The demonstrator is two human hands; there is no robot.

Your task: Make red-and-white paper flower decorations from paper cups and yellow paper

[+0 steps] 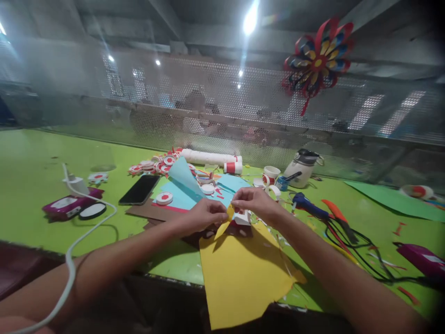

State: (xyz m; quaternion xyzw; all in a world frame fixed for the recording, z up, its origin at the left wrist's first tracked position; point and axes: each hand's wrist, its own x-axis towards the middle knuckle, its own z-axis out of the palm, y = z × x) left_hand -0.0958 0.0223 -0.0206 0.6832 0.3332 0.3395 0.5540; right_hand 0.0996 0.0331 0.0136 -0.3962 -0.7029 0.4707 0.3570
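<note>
Both hands pinch a small paper part above the table edge.
Left hand point(205, 215) and right hand point(257, 204) are closed fingertip to fingertip on a curled yellow paper piece point(229, 213). A white paper ring point(244, 217) with red trim sits just under the right fingers, above a flat matte yellow sheet point(239, 273) on the green table point(34, 171).

Two hands show, one left hand point(205, 215) and one right hand point(259, 204). There is one yellow scrap point(224, 226), one white ring point(243, 217), one yellow sheet point(239, 273), one green sheet point(392, 197), one phone point(139, 189), one glue gun point(308, 205), one jug point(299, 172), one cup point(270, 174), one white roll point(208, 157), one paper flower point(318, 58), one white cable point(74, 248) and two pink boxes point(66, 206) point(422, 259); the red-and-white discs point(153, 166) are too bunched to count
</note>
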